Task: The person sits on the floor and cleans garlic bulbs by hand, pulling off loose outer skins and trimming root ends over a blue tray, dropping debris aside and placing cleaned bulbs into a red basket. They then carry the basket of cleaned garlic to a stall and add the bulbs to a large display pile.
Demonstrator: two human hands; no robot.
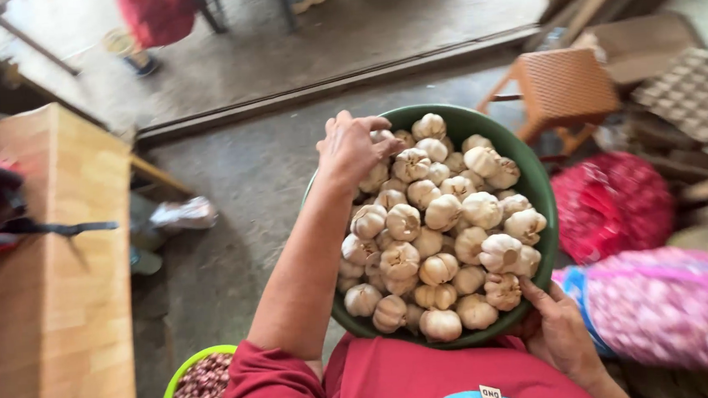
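Note:
A dark green round bowl [533, 181] heaped with whole white garlic bulbs [438, 235] rests against my lap. My left hand [351, 146] reaches over the far left rim, fingers curled down onto the bulbs there. My right hand [560, 330] grips the near right rim of the bowl, thumb lying against a bulb at the edge. My red shirt [398, 381] fills the bottom of the view.
A wooden block table [49, 300] stands at left. A lime green basin of small red shallots [198, 389] sits by my left side. A red mesh sack [612, 204], a pink mesh sack [672, 306], an orange woven stool [564, 88] and egg trays [691, 92] lie at right.

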